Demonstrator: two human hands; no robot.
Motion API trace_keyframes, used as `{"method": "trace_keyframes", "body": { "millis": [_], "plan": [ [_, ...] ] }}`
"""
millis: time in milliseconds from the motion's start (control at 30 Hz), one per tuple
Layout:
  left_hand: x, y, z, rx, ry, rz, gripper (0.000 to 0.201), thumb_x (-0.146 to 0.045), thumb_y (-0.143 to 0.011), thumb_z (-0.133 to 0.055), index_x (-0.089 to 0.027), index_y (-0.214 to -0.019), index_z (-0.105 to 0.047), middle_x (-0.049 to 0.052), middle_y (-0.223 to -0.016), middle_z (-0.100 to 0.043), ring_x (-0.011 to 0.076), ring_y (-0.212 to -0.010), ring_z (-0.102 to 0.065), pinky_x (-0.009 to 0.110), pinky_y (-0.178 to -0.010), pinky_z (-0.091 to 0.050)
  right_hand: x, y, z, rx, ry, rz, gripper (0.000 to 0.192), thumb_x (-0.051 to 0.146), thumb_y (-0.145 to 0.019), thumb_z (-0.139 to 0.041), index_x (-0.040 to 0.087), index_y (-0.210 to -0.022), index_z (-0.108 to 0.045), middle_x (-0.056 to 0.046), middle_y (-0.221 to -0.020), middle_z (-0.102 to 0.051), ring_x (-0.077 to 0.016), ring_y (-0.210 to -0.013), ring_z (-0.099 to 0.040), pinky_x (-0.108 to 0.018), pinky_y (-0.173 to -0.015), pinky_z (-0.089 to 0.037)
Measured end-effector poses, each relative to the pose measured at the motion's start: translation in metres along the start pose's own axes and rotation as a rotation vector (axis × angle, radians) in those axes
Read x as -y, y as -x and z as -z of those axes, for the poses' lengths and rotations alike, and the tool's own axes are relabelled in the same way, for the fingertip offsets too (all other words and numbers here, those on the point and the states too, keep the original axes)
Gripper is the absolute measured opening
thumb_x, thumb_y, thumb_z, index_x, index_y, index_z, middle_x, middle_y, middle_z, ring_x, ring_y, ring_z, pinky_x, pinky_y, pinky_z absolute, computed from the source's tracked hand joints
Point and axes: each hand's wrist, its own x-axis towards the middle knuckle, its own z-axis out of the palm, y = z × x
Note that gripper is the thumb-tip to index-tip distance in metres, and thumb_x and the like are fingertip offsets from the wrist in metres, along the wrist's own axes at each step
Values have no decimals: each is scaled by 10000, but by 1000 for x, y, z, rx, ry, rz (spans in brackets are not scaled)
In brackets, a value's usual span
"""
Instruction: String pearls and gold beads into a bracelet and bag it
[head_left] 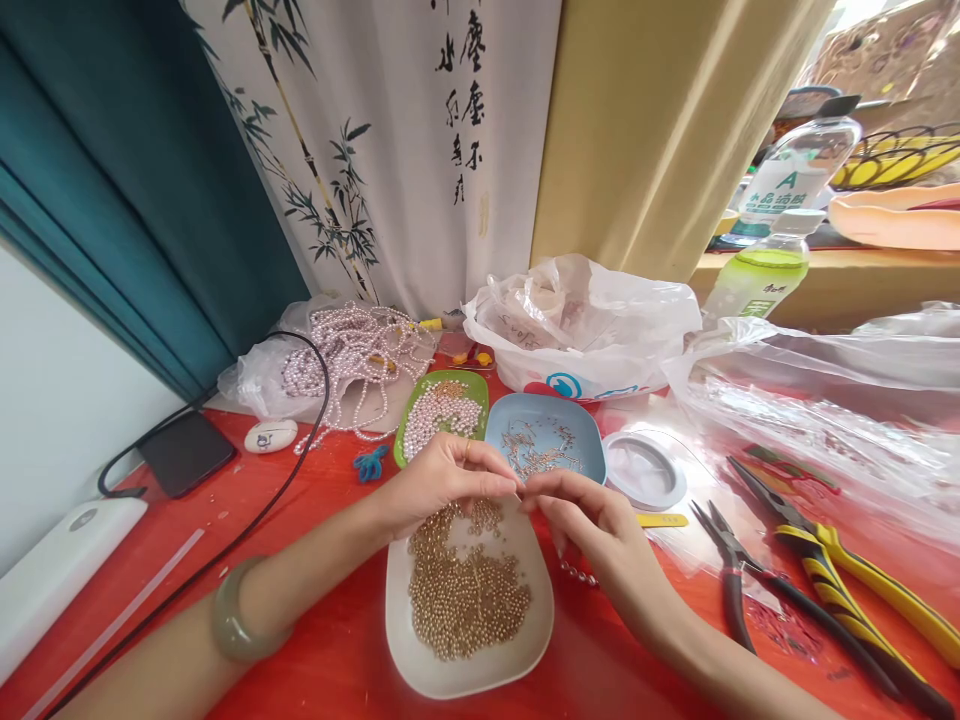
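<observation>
Above a white tray (471,675) of small gold beads (469,600), the fingertips of my two hands nearly meet. My left hand (457,478), with a ring and a bangle at the wrist, is closed in a pinch; what sits between its fingertips is too small to make out. My right hand (589,512) pinches as well, and a short string of silvery beads (579,573) hangs from beneath its fingers. Behind the hands lie a green tray (405,440) of pale pink beads (442,412) and a blue tray (592,440) with thin metal pins (536,450).
Pink bead strands (352,350) spill from a bag at back left. A plastic bag (585,330) stands behind the trays. At right are a white ring-shaped spool (645,470), black-handled pliers (724,545) and yellow-handled pliers (810,550). A black cable (300,470) curves past a phone (187,455).
</observation>
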Motion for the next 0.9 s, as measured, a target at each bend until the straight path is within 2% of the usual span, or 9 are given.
{"method": "trace_keyframes", "body": {
  "millis": [100,267,467,567,633,700,767,833,900],
  "plan": [
    [-3,1,-1,2,-18,-63,55,-162,-665,-667,-197,-664,-709,-2,-716,-603,66,-616,-502,162,-531,-367,4,-1,3,-14,-10,-9,196,288,-751,-451,164,-809,-593,30,-596,-527,-65,-418,-357,-197,-407,-297],
    [-3,1,-2,-9,-32,-94,70,-163,-665,-666,-211,-683,-715,-8,-721,-594,76,-661,-524,177,-599,-385,7,-1,3,17,22,0,187,310,-748,-482,165,-740,-600,69,-461,-402,-70,-400,-334,-194,-391,-258],
    [-4,2,-1,-89,-63,-51,25,-180,-647,-674,-182,-643,-698,-8,-617,-615,60,-509,-471,178,-477,-339,2,-2,1,87,100,40,182,295,-747,-523,146,-673,-599,17,-576,-529,-78,-490,-392,-203,-443,-280],
    [-3,1,2,-121,-96,-9,54,-215,-657,-669,-166,-664,-692,-6,-579,-617,46,-439,-411,174,-417,-293,0,-3,0,70,102,30,191,302,-753,-520,148,-664,-590,33,-531,-493,-71,-459,-373,-200,-423,-277],
    [-1,0,2,-135,-95,11,108,-252,-689,-644,-164,-733,-688,7,-634,-643,38,-417,-384,169,-396,-284,0,-4,1,25,80,5,191,317,-754,-519,158,-667,-579,49,-500,-458,-63,-415,-342,-192,-378,-251],
    [0,0,1,-107,-78,23,157,-260,-708,-627,-167,-826,-673,27,-744,-668,42,-441,-418,169,-415,-327,3,-4,2,-22,38,3,192,336,-751,-524,168,-671,-569,56,-486,-446,-63,-401,-350,-185,-355,-249],
    [0,1,-4,-21,-42,25,210,-212,-692,-639,-171,-897,-657,43,-839,-672,66,-535,-505,186,-491,-398,6,-4,4,-43,-10,40,191,344,-746,-535,171,-672,-567,56,-484,-456,-66,-416,-386,-179,-366,-284],
    [-1,3,-10,83,4,26,249,-164,-675,-643,-170,-924,-653,47,-850,-670,93,-620,-554,204,-555,-430,11,-3,7,-39,-40,95,182,334,-744,-548,168,-676,-575,49,-502,-484,-65,-442,-421,-177,-397,-330],
    [-2,5,-16,136,50,27,234,-162,-671,-648,-162,-905,-659,45,-798,-670,100,-622,-560,207,-550,-430,17,-2,9,-22,-48,141,159,310,-743,-562,165,-683,-586,36,-538,-523,-64,-467,-452,-176,-428,-370]
  ]
}}
